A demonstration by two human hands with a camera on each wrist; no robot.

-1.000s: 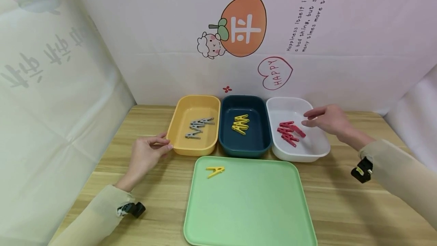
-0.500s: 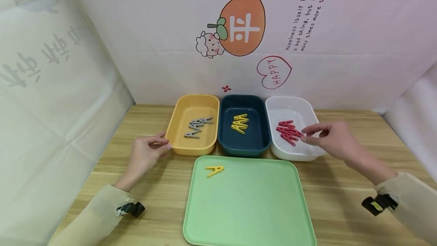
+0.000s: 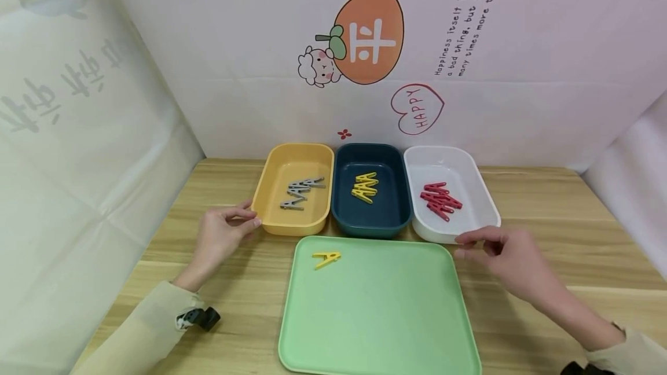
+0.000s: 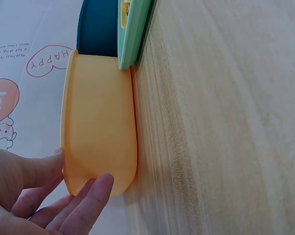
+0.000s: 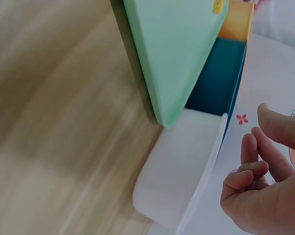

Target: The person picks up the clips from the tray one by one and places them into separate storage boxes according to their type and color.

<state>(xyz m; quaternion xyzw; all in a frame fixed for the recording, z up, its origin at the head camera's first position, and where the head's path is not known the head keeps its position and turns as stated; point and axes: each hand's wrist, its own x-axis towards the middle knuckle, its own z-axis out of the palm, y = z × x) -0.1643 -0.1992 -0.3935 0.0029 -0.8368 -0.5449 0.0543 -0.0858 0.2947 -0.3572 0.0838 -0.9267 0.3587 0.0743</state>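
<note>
My left hand (image 3: 221, 239) touches the front left corner of the yellow bin (image 3: 297, 225) with its fingertips. In the left wrist view its fingers (image 4: 91, 203) lie loosely bent against the bin's outside. Grey clothespins (image 3: 302, 185) lie inside that bin. My right hand (image 3: 513, 259) hovers in front of the white bin (image 3: 443, 235), by the green tray's right back corner, thumb and forefinger close together with nothing seen between them. Several red clothespins (image 3: 440, 198) lie in the white bin. A single yellow clothespin (image 3: 327, 259) sits on the green tray (image 3: 383, 311).
Between the other two bins stands a dark blue bin (image 3: 372, 230) holding yellow clothespins (image 3: 365, 187). All three are lined up against a printed white backdrop (image 3: 250, 103). The wooden table (image 3: 552, 201) shows around them.
From above the white bin, my right hand has come down to the red clothespins, then drawn back toward me past the bin's front rim. My left hand has stayed at the yellow bin.
</note>
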